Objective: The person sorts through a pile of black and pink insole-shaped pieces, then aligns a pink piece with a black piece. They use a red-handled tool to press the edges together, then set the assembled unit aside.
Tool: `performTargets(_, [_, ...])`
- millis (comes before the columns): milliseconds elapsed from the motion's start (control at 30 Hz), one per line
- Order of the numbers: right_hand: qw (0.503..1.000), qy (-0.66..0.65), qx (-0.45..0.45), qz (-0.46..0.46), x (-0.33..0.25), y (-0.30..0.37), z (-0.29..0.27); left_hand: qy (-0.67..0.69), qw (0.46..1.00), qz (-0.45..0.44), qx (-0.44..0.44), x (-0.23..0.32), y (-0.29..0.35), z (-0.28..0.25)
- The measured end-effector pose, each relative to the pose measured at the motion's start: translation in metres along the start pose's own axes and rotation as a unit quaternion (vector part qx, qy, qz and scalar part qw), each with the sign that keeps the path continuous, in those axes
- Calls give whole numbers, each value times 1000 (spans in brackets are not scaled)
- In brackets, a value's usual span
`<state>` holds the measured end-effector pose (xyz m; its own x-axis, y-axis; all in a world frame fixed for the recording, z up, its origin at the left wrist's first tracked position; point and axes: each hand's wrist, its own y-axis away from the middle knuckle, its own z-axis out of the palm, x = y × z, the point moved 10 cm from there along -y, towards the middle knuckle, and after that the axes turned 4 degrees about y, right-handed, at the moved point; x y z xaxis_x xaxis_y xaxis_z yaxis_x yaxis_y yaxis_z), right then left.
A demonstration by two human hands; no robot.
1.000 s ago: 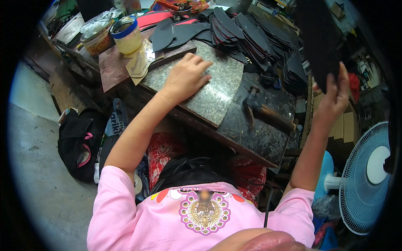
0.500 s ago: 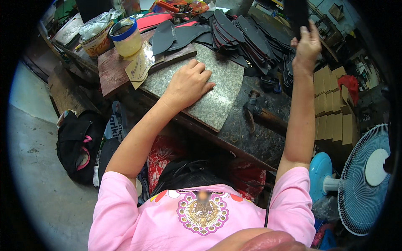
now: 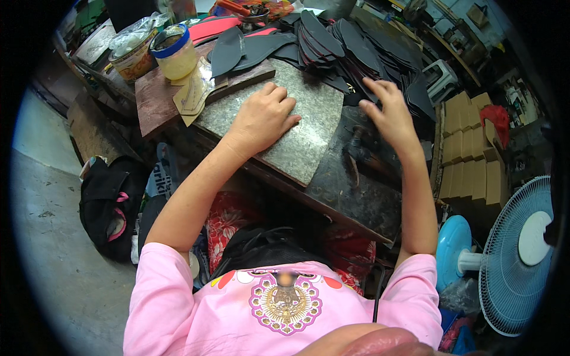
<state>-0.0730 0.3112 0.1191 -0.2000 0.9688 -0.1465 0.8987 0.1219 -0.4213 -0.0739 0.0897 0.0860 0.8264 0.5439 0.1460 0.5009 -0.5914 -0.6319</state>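
Note:
My left hand [image 3: 265, 115] rests closed on a grey speckled stone slab [image 3: 303, 148], fingers curled under. Whatever its fingers may hold is hidden. My right hand [image 3: 389, 113] is open with its fingers apart and nothing in it. It hovers beside the slab's right edge, near the stacks of black, curved shoe-part pieces [image 3: 359, 50]. Below and left of that hand, a hammer [image 3: 371, 160] lies on the dark worktop [image 3: 338, 199]. More black cut pieces [image 3: 261, 53] lie behind the slab, with several pink ones [image 3: 214, 28] among them.
A blue-rimmed jar [image 3: 174, 53] and a plastic-covered tub [image 3: 132, 59] stand at the back left. Paper-like patterns [image 3: 193, 95] lie on a reddish board [image 3: 151, 101]. Brown boxes [image 3: 466, 145] and a fan [image 3: 516, 255] are on the right. A black bag [image 3: 110, 207] sits on the left.
My right hand has come down and toward me from the upper right. The black piece it held is out of it, and its fingers are now apart. My left hand stays on the slab.

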Motion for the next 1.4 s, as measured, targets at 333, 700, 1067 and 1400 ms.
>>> performTargets(333, [998,-4,-25,-63,-80,42,33,9,1000,-20,18,-4,3,-9])
performTargets(700, [997,-6,3,-76,-78,46,32,-10,999,-32,12,-6,5,-9])
performTargets(1067, [997,-21,-11,-67,-74,44,33,-5,999,-21,27,-5,5,-11])
performTargets(1400, [997,-27,-22,-62,-70,44,37,-13,1000,-25,8,-8,7,-4])
